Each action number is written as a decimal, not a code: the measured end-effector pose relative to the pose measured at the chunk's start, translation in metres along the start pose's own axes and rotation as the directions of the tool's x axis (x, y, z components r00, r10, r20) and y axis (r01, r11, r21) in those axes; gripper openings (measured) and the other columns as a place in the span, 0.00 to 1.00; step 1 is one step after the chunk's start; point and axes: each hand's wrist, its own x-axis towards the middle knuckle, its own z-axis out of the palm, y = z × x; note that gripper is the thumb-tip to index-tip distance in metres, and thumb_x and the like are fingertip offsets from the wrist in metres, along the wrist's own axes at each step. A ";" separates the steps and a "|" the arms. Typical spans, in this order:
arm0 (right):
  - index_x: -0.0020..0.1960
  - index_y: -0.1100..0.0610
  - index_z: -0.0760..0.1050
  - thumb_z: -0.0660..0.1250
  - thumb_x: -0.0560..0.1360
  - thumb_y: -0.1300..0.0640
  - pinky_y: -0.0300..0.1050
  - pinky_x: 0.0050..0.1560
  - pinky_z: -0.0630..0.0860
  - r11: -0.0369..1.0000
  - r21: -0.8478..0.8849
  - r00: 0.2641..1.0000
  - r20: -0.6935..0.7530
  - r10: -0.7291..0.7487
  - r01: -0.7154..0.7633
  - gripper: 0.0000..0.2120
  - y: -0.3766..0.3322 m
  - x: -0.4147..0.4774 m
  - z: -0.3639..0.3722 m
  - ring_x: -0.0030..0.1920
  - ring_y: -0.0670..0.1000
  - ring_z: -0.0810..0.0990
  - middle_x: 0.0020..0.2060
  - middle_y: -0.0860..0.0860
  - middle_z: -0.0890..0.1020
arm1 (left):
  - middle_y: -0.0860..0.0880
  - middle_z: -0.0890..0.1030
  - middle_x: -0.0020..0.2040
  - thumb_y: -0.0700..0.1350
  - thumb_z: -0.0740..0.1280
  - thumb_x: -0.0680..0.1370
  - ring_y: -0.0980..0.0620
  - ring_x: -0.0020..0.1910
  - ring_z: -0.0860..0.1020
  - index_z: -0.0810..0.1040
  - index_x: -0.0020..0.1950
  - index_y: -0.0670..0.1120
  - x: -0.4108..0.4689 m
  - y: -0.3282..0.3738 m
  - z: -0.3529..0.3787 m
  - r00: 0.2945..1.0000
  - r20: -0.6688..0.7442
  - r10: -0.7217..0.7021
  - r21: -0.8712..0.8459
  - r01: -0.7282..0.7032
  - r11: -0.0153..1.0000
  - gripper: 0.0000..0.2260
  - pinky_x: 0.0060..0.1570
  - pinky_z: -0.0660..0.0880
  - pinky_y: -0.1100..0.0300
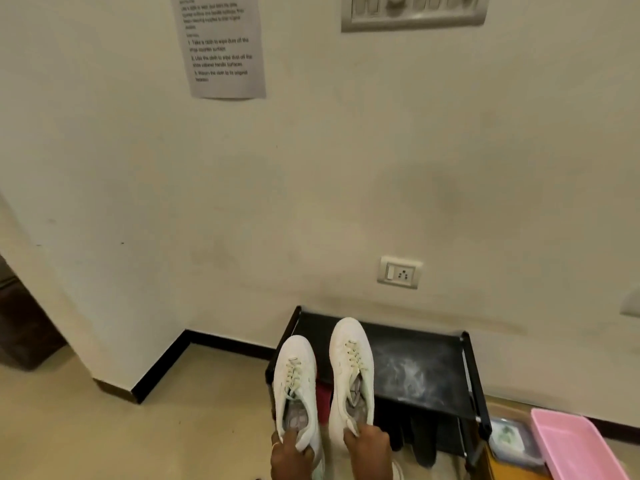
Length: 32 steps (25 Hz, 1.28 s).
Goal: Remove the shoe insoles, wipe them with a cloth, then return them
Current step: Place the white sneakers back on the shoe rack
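My left grip (pixel 291 457) holds left white lace-up sneaker (pixel 294 379) by heel; my right grip (pixel 367 448) holds right white sneaker (pixel 351 365) likewise; both at left end of dusty black rack (pixel 426 372).

Home entryway or hallway, black shoe rack (pixel 433 344) against a cream wall at lower centre, wall socket (pixel 400 273) above it, switch panel (pixel 414 11) at top, tiled floor (pixel 194 420), printed instruction sheet (pixel 221 46) upper left

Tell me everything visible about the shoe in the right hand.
The white sneaker is a lace-up with cream laces and a smooth, leather-like upper. A greyish patterned insole lies inside. Its toe points toward the wall, over the dusty black rack. The right hand grips its heel; whether it rests on the rack is unclear.
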 end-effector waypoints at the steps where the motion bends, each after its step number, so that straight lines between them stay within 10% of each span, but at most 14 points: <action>1: 0.38 0.60 0.83 0.78 0.61 0.57 0.52 0.38 0.80 0.991 0.015 0.967 0.218 0.128 -0.135 0.09 0.006 0.008 0.033 0.37 0.64 0.81 0.34 0.66 0.81 | 0.37 0.79 0.31 0.50 0.54 0.58 0.50 0.16 0.73 0.76 0.35 0.53 0.010 0.002 0.001 0.999 0.015 0.047 -0.013 -0.046 0.999 0.14 0.14 0.61 0.64; 3: 0.55 0.58 0.79 0.67 0.73 0.55 0.49 0.54 0.74 0.958 0.029 0.850 0.468 0.240 -0.286 0.13 -0.003 0.032 0.028 0.54 0.63 0.78 0.50 0.65 0.80 | 0.37 0.79 0.31 0.50 0.54 0.58 0.50 0.16 0.72 0.74 0.37 0.55 0.044 0.006 0.011 0.996 0.004 0.093 0.023 -0.093 0.995 0.12 0.15 0.61 0.64; 8: 0.62 0.55 0.73 0.58 0.77 0.49 0.40 0.57 0.70 0.959 -0.019 0.834 0.488 0.257 -0.284 0.17 0.003 0.093 0.069 0.61 0.54 0.74 0.59 0.56 0.77 | 0.42 0.80 0.33 0.50 0.68 0.54 0.50 0.23 0.77 0.83 0.33 0.46 0.113 -0.004 0.043 0.987 0.117 -0.111 0.157 0.092 0.983 0.13 0.23 0.70 0.65; 13: 0.57 0.60 0.73 0.57 0.78 0.52 0.41 0.52 0.71 0.947 0.007 0.842 0.459 0.282 -0.321 0.14 -0.001 0.111 0.101 0.55 0.54 0.78 0.55 0.57 0.77 | 0.46 0.75 0.60 0.45 0.65 0.74 0.51 0.57 0.75 0.74 0.64 0.49 0.138 -0.004 0.054 0.968 0.142 -0.206 0.176 0.180 0.968 0.17 0.49 0.66 0.68; 19: 0.54 0.63 0.74 0.58 0.77 0.56 0.38 0.37 0.68 0.905 0.074 0.814 0.472 0.338 -0.419 0.12 -0.008 0.106 0.119 0.45 0.54 0.77 0.50 0.58 0.78 | 0.41 0.75 0.56 0.37 0.67 0.72 0.45 0.52 0.76 0.77 0.58 0.42 0.145 -0.014 0.060 0.963 0.156 -0.218 0.083 0.207 0.975 0.15 0.41 0.63 0.65; 26: 0.69 0.55 0.67 0.66 0.75 0.59 0.43 0.39 0.78 0.991 0.054 0.942 0.322 0.100 -0.123 0.23 0.001 0.076 0.109 0.41 0.54 0.81 0.49 0.58 0.78 | 0.47 0.75 0.60 0.35 0.65 0.75 0.50 0.56 0.76 0.67 0.68 0.44 0.110 -0.006 0.050 0.979 0.096 -0.180 -0.143 0.192 0.971 0.21 0.51 0.71 0.63; 29: 0.62 0.60 0.74 0.73 0.66 0.61 0.40 0.21 0.74 1.000 0.023 0.942 0.334 -0.015 0.008 0.25 0.021 0.034 0.112 0.26 0.52 0.80 0.40 0.60 0.83 | 0.48 0.75 0.63 0.38 0.63 0.78 0.49 0.58 0.77 0.60 0.74 0.48 0.068 0.004 0.048 0.943 0.087 -0.322 -0.176 0.333 0.927 0.26 0.53 0.70 0.62; 32: 0.59 0.60 0.76 0.72 0.66 0.60 0.43 0.27 0.77 0.999 0.031 0.898 0.440 0.003 -0.018 0.21 0.043 -0.005 0.117 0.32 0.56 0.83 0.42 0.61 0.83 | 0.48 0.74 0.67 0.45 0.59 0.80 0.49 0.62 0.75 0.55 0.75 0.51 0.026 0.012 0.051 0.883 0.160 -0.441 -0.095 0.458 0.884 0.24 0.56 0.70 0.60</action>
